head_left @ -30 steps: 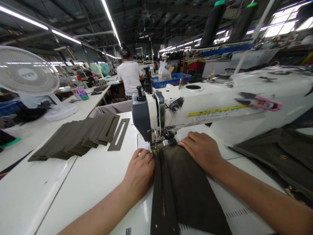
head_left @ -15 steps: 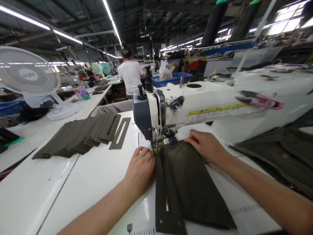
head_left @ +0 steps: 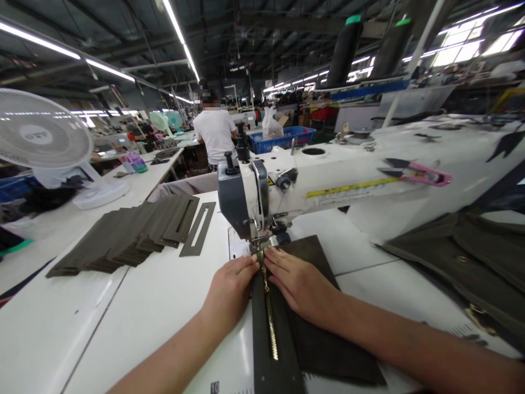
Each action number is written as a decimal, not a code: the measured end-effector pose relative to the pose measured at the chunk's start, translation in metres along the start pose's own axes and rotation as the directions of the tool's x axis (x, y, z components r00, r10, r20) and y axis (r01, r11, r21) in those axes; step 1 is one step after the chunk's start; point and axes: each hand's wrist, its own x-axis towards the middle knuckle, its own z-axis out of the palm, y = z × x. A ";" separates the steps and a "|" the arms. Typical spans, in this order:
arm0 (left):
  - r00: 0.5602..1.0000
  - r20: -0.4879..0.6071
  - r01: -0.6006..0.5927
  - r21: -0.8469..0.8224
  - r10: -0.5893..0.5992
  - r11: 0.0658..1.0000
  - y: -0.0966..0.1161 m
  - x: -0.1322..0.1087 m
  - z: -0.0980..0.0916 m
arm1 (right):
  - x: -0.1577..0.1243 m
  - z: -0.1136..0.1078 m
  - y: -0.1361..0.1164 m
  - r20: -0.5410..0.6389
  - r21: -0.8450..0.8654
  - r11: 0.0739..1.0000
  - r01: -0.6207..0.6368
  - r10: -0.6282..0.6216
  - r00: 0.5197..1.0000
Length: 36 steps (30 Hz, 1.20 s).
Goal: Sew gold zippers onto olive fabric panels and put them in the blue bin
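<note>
The fingers [head_left: 246,266] of the left hand [head_left: 228,291] lie loosely curled against the left edge of a brass-toothed zip [head_left: 268,328], pressing down rather than pinching. The right hand [head_left: 301,285] is spread almost flat on a dark olive fabric panel [head_left: 314,328], its fingertips just beside the zip's teeth. Neither hand is closed on anything; both simply bear down on the work.

The top of the zip sits at the presser foot [head_left: 259,244] of a white sewing machine [head_left: 262,191], with the zip and panel running back toward the person across the counter [head_left: 123,328].

The panel looks like light, soft cloth that could shift or ruck if dragged, so flat pressure close to the foot, on both sides of the zip, seems the surest hold. The zip should be stiffer along its length, and its tape gives a firmer edge to steady than the limp cloth.

Left of the machine lie a stack of olive strips [head_left: 118,235] and a single slotted strip [head_left: 197,229]. Pink-handled snips [head_left: 416,173] rest on the machine's arm, and a folded olive garment [head_left: 459,257] lies to the right. Farther off stand a co-worker [head_left: 215,137] in a white shirt and a blue crate [head_left: 279,141].
</note>
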 end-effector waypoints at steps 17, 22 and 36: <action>0.989 0.101 -0.111 0.060 0.105 0.992 0.001 0.009 -0.006 | 0.001 -0.006 0.007 0.035 -0.008 1.000 0.024 -0.024 0.999; 0.986 0.165 -0.024 0.063 0.013 0.998 0.005 0.010 -0.006 | 0.001 -0.004 0.014 0.014 0.011 0.998 0.069 -0.069 0.998; 0.980 0.189 0.046 0.080 -0.061 0.996 0.006 0.008 -0.010 | 0.013 -0.012 0.009 0.078 0.477 0.840 -0.259 0.253 0.964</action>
